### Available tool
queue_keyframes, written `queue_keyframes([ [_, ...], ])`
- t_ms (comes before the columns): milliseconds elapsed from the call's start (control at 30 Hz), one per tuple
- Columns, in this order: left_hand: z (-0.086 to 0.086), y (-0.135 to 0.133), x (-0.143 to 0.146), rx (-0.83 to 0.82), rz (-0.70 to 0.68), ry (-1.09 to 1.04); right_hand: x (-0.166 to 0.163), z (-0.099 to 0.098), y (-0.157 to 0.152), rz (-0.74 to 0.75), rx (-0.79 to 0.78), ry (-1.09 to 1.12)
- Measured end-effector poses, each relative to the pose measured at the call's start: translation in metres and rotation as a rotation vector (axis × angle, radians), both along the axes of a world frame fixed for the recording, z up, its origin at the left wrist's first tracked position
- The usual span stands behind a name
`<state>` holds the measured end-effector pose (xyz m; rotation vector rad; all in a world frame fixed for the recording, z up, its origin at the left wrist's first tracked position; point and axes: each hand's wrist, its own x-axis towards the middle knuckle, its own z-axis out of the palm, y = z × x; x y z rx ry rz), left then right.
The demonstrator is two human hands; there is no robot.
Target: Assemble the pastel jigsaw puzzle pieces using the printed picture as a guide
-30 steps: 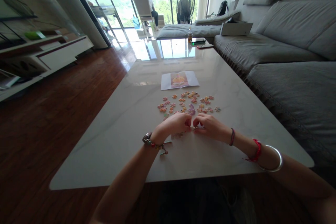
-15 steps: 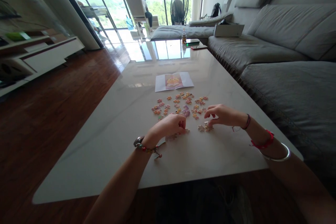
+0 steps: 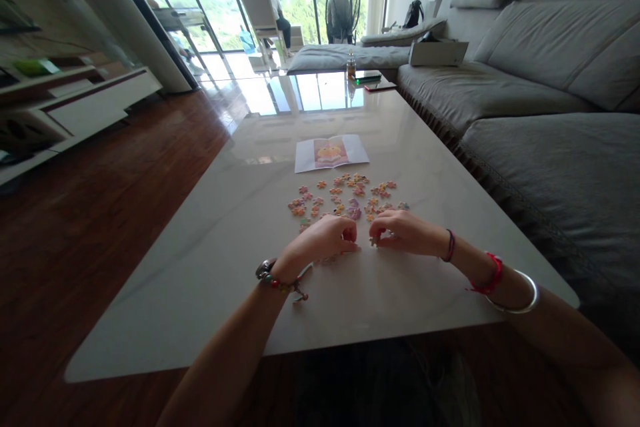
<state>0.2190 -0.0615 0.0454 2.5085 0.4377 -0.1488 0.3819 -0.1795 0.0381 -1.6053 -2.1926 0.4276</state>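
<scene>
Near the close end of the pale counter, the right hand has thumb and fingertips drawn together on a small puzzle piece, near the left hand. That one is loosely curled over some low pieces; whether it grips any, I cannot tell. Loose pieces lie scattered beyond, short of the folded picture sheet. A weak pinch could let the small piece slip, and the left wrist's dangling bracelet could drag the low pieces askew if that arm shifts
</scene>
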Motion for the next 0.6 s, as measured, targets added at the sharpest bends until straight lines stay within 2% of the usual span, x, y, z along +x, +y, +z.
queue_keyframes([
  [233, 0.004, -0.006, 0.000, 0.022, 0.009, 0.003, -0.019, -0.007, 0.002, -0.025, 0.060, 0.122],
  [433, 0.006, -0.007, -0.001, 0.044, 0.045, 0.021, -0.020, -0.009, 0.000, 0.025, 0.050, 0.080],
  [600, 0.006, -0.006, 0.000, 0.040, 0.062, 0.051, -0.020, -0.012, 0.001, -0.069, 0.057, -0.036],
])
